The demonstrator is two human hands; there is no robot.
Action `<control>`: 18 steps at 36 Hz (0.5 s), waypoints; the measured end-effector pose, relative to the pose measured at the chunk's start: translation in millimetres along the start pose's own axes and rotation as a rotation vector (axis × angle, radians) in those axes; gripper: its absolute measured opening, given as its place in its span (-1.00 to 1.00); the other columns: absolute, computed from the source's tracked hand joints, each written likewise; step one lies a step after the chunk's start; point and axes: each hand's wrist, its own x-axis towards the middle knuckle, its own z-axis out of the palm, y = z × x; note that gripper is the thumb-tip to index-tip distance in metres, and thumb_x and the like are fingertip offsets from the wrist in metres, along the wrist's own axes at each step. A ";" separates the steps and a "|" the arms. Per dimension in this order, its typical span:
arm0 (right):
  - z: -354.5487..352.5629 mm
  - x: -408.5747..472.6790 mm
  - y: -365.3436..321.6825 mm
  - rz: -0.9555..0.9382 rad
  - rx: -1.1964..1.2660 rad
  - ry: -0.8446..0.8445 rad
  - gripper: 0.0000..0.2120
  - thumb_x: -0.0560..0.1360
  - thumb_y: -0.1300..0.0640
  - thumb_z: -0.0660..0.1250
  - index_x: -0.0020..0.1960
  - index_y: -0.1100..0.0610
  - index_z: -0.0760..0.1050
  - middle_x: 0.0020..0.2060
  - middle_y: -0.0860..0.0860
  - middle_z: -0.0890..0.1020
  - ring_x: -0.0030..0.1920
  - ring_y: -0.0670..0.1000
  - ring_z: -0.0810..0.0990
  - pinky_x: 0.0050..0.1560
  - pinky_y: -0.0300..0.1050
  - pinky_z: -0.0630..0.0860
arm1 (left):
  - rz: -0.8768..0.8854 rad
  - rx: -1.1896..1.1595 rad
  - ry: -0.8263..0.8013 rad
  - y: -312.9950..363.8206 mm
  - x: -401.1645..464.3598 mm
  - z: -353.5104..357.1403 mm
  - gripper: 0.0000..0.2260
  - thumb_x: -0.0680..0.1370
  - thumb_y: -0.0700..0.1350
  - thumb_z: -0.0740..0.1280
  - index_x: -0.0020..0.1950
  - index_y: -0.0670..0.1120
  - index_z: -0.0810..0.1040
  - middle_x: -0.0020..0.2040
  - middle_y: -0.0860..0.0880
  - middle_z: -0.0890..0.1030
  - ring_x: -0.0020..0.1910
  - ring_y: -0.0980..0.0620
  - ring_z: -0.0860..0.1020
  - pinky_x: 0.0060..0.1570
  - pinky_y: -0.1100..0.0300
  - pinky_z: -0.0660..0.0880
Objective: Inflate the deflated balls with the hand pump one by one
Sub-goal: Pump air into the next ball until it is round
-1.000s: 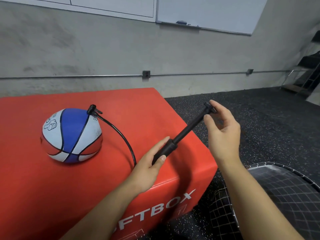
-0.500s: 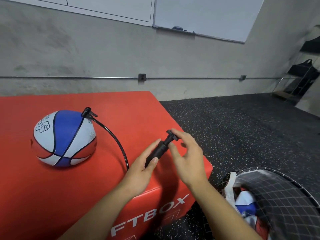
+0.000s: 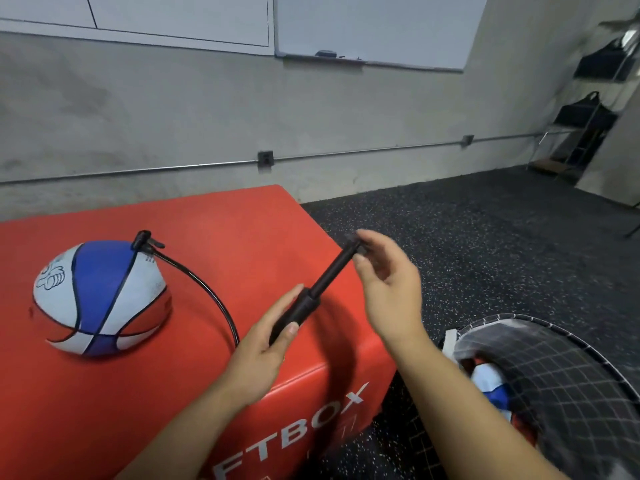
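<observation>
One pump — two hands — one ball

Ball on box, pump at box's right corner, net basket on floor right.
Ball sits left on the soft box; hose runs from ball top right to the pump, held between left hand and right hand. Net basket lower right holds another ball. Wall behind.

Both forearms reaching forward — hands working opposite ends of one grip.
Left hand palm up, fingers nearly straight, thumb curled over what it holds; right hand higher and just beyond — fingertips pinching, wrist bent, slightly blurred.
</observation>
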 end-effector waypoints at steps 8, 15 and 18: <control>-33.1 19.0 -9.6 0.034 0.022 0.130 -0.67 0.61 0.38 0.35 0.26 0.05 0.63 0.11 -0.13 0.71 0.17 -0.18 0.66 0.31 -0.12 0.56 | -0.011 0.035 -0.043 5.3 -5.2 1.6 -0.48 0.73 -0.12 0.26 0.54 0.43 0.32 0.41 0.20 0.37 0.45 -0.05 0.32 0.48 -0.25 0.30; -18.7 5.6 -9.6 -0.166 -0.309 0.080 -0.55 0.60 0.28 0.34 0.47 0.05 0.50 0.36 -0.10 0.58 0.41 -0.06 0.51 0.49 0.04 0.40 | -0.011 0.003 -0.018 5.0 -4.7 -0.5 -0.50 0.73 -0.15 0.26 0.59 0.29 0.33 0.43 0.14 0.36 0.43 -0.04 0.29 0.46 -0.27 0.29; -7.3 -0.2 -9.7 -0.223 -0.375 0.057 -0.51 0.55 0.26 0.29 0.47 0.11 0.50 0.38 -0.06 0.56 0.44 -0.02 0.47 0.52 0.04 0.35 | -0.012 -0.015 -0.003 4.8 -4.4 -1.5 -0.50 0.73 -0.15 0.26 0.58 0.31 0.33 0.45 0.07 0.48 0.47 0.05 0.30 0.51 -0.19 0.27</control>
